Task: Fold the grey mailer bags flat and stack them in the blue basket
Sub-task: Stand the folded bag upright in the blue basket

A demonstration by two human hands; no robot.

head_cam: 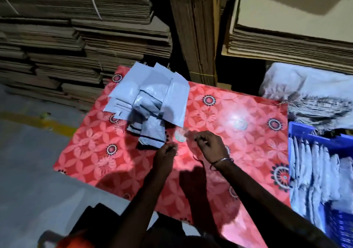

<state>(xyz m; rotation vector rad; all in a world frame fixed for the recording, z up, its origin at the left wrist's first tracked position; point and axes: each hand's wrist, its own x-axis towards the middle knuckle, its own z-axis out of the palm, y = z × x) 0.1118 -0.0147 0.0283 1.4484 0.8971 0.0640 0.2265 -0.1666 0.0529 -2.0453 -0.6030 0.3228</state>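
Nearest me, both hands hovered over the red floral tablecloth (pixel 238 113). My left hand (pixel 165 153) had its fingers loosely curled around nothing I could see, its fingertips just short of the near end of the mailer pile. My right hand (pixel 211 146), wearing a thin bangle (pixel 222 160), looked likewise curled and empty, though blur kept me from being sure. The pile of grey mailer bags (pixel 147 102) lay just beyond and left of the hands, its long axis running away from me, so I judged the left hand nearer. Right of the cloth, the blue basket (pixel 313 135) held folded mailers in rows. Beyond everything rose stacked flattened cardboard (pixel 76 37).
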